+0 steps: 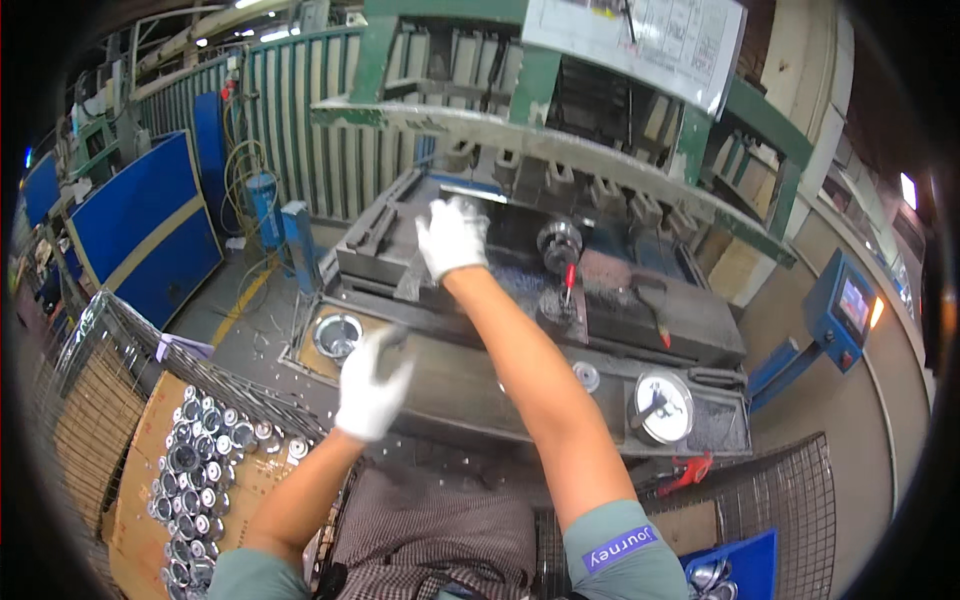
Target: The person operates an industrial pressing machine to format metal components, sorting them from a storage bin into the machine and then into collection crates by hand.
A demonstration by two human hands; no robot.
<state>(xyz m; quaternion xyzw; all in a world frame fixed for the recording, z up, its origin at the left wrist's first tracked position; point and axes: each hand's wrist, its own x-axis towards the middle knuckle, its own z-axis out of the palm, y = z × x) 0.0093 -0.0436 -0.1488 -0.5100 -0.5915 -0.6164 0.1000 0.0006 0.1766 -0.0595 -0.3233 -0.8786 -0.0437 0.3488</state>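
My left hand (372,392), in a white glove, is beside a shiny round metal cup (338,336) on the machine's front ledge. Its fingers look spread, though motion smears them, and I see nothing held. My right hand (455,238), also gloved, reaches over the dark machine bed (520,235); its fingers are blurred, and whether they hold anything is unclear. A round metal fixture (559,244) stands on the bed to the right of that hand. In front of the fixture is a red-tipped tool (570,280).
At lower left, a wire basket (120,400) lined with cardboard holds many metal parts (190,480). A white-faced round container (662,408) sits on the ledge's right end. A blue control screen (845,300) stands at right, a blue bin (735,570) below. A green frame (540,80) rises behind.
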